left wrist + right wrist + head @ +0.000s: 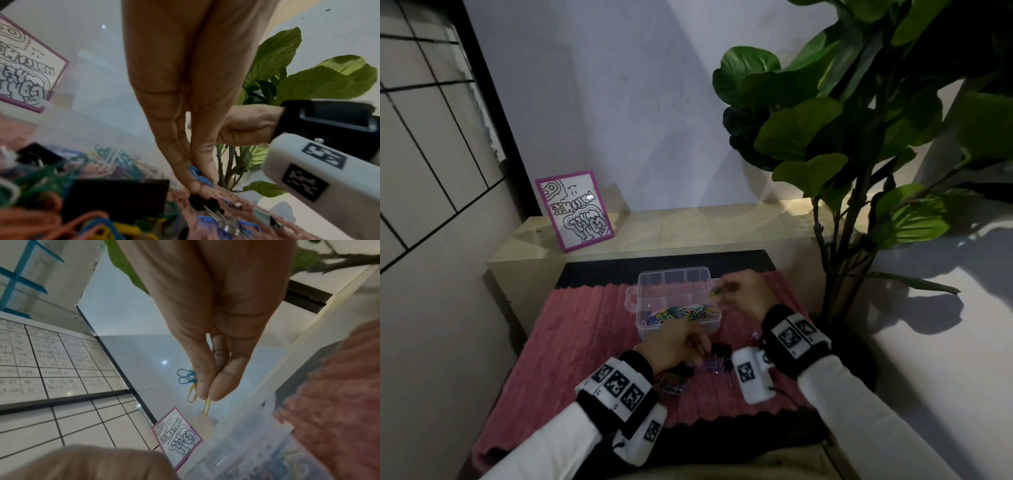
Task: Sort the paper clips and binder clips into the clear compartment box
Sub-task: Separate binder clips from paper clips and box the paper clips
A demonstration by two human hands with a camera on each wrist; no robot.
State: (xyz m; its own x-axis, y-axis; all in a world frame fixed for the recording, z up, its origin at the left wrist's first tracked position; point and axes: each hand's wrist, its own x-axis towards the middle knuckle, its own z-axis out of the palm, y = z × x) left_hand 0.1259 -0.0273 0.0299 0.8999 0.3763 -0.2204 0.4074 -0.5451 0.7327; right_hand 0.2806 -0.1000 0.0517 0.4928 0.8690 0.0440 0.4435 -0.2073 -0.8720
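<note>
A clear compartment box (674, 277) stands open on a pink ribbed mat (585, 329); its near compartment holds many coloured paper clips (681, 313). My right hand (739, 291) hovers at the box's right edge and pinches several blue and yellow paper clips (192, 386) between thumb and fingers. My left hand (674, 342) is down on the mat in front of the box, pinching a blue paper clip (200, 177) just above black binder clips (205, 204). More loose paper clips (669, 383) and binder clips (722, 356) lie on the mat between my wrists.
A pink-framed drawing (575, 210) leans on the pale shelf (688, 226) behind the mat. A large leafy plant (842, 137) stands at the right, close to my right arm. A tiled wall (424, 154) runs along the left.
</note>
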